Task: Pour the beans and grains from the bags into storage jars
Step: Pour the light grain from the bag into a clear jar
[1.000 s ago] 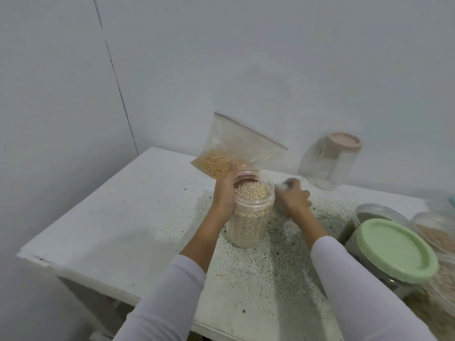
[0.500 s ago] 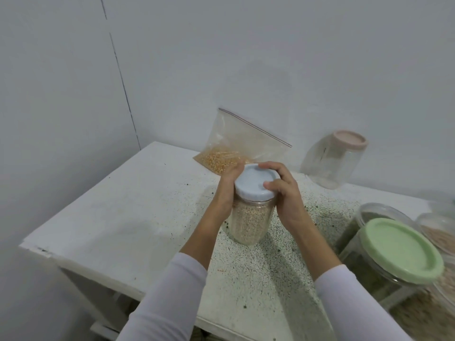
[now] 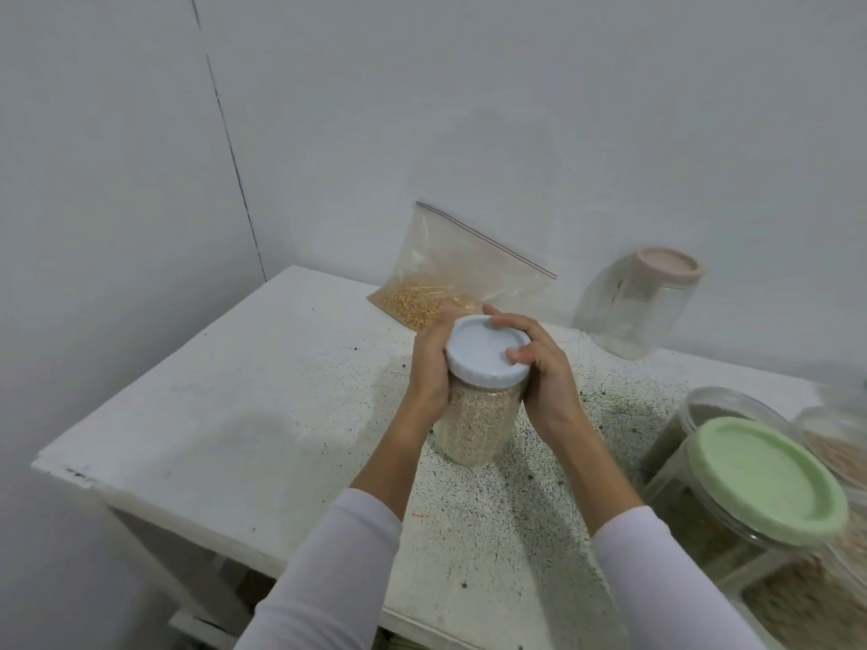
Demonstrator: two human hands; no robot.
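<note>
A clear jar [image 3: 478, 424] full of pale grains stands on the white table [image 3: 244, 401], with a white lid [image 3: 485, 351] sitting on its mouth. My left hand [image 3: 429, 368] grips the jar's upper left side. My right hand [image 3: 539, 368] curls over the lid's right edge, thumb and fingers around the rim. Behind the jar, a clear zip bag [image 3: 450, 279] with yellow grains at its bottom leans against the wall.
An empty clear jar with a pink lid [image 3: 642, 302] leans on the wall at the back right. A jar with a green lid [image 3: 760, 480] and other open jars of grains crowd the right edge. The table's left edge drops off.
One second ago the jar was uncovered. My right hand brought the white lid onto it and now holds the lid's rim. My left hand kept its hold on the jar.
</note>
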